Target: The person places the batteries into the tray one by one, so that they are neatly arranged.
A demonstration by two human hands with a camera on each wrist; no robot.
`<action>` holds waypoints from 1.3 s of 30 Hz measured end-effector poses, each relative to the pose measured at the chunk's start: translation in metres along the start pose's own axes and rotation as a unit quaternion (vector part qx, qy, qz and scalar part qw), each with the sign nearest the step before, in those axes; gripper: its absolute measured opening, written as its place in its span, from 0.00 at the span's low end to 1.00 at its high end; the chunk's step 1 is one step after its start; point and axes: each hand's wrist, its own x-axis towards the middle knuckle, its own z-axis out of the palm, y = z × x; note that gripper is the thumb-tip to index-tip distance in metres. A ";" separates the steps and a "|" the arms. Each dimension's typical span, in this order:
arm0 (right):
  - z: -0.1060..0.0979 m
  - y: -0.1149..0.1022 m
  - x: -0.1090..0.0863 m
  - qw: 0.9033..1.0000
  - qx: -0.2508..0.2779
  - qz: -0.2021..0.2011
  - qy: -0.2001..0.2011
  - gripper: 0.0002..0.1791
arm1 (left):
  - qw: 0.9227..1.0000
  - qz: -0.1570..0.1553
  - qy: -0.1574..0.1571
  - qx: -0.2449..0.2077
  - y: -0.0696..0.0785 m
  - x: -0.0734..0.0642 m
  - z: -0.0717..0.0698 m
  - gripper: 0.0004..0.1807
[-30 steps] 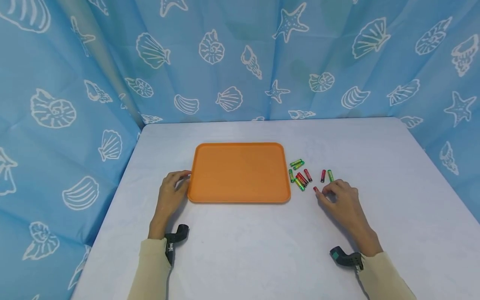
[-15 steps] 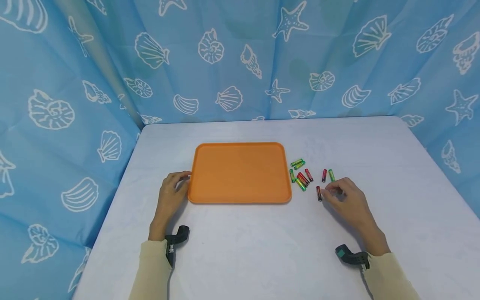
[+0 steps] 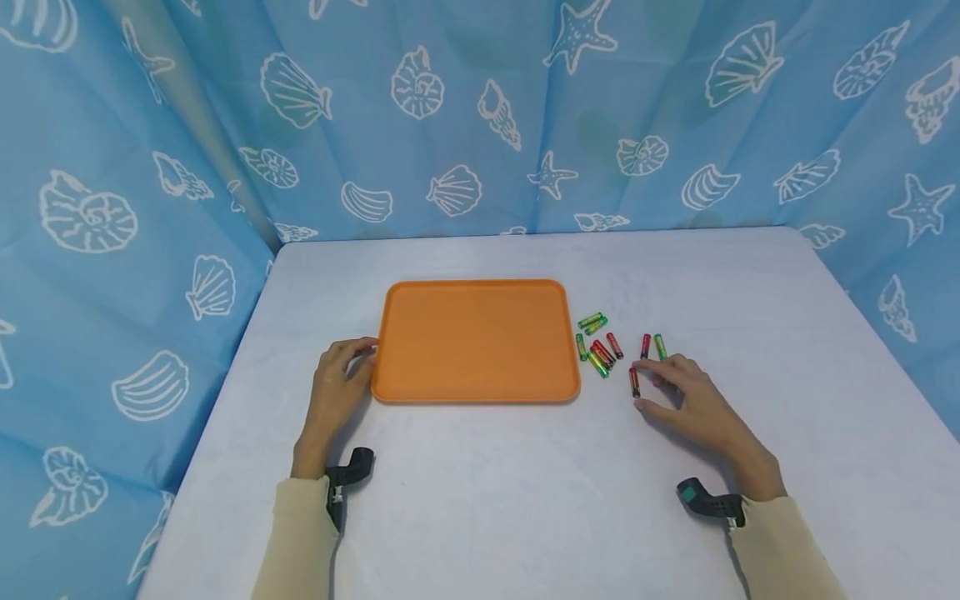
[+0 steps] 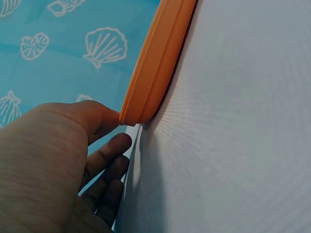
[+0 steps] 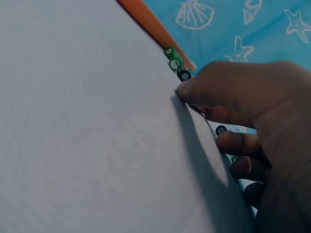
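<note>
On the white table, a red battery [image 3: 634,382] with a dark end lies between the thumb and forefinger of my right hand [image 3: 690,404], which pinch it by its two ends. In the right wrist view the thumb [image 5: 194,90] covers most of that battery. My left hand [image 3: 339,383] rests by the left side of an orange tray [image 3: 480,398]. One digit touches the tray's rim [image 4: 141,97] in the left wrist view, while the other fingers [image 4: 109,150] are loosely bent below it.
Right of the tray lies a loose group of green batteries [image 3: 597,364] and red batteries [image 3: 614,345]. Another red battery [image 3: 646,345] and a green battery [image 3: 660,346] lie just beyond my right hand. A blue shell-patterned curtain [image 3: 480,117] borders the table.
My right hand shifted slightly right and turned the battery, then spread thumb and forefinger to its two ends. My left hand stays at the tray's edge. The head view tilted slightly.
</note>
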 end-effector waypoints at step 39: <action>0.007 -0.040 0.023 0.997 -0.004 -0.021 0.076 0.25 | 1.000 -0.020 0.004 0.002 -0.004 0.003 0.000 0.17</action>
